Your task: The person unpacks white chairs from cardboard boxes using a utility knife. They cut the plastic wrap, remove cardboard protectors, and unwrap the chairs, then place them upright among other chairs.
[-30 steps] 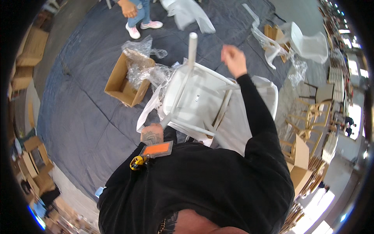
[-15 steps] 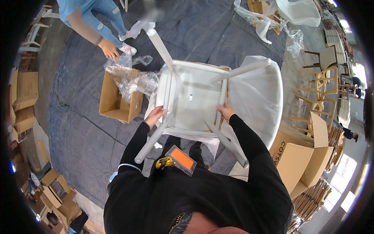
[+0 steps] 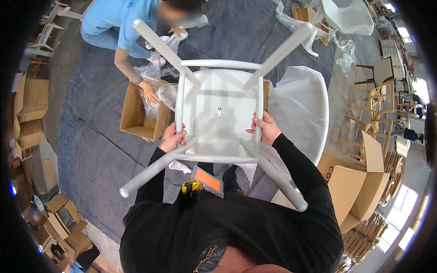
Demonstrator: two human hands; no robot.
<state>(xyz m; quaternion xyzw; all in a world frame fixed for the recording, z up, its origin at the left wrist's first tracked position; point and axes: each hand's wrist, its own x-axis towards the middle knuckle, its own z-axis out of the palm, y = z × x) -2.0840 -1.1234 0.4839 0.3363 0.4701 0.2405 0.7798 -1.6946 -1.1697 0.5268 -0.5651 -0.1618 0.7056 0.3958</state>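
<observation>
A pale grey-white chair [image 3: 216, 93] faces me upside down, its underside up and its legs spreading toward me. A small label [image 3: 219, 112] sits mid-panel. My left hand [image 3: 172, 137] is closed around the left side rail, close to the near-left leg. On the opposite side rail my right hand [image 3: 266, 127] is closed too, thumb inward. Both hands hold the chair in front of my body. Beyond the right rail lies a broad curved white part [image 3: 298, 107] under thin translucent wrapping; whether it joins the chair I cannot tell.
At left, a co-worker's hand [image 3: 148, 93] touches bubble wrap [image 3: 154, 104] in an open cardboard box [image 3: 132, 118]. A dark cloth [image 3: 100, 159] covers the floor. A large open carton [image 3: 343, 191] stands at right. Wooden chairs [image 3: 375, 104] are farther right.
The chair has risen toward me, its legs now looking larger and wider apart. Both my hands stay on the rails. The co-worker has bent lower and reached into the box.
</observation>
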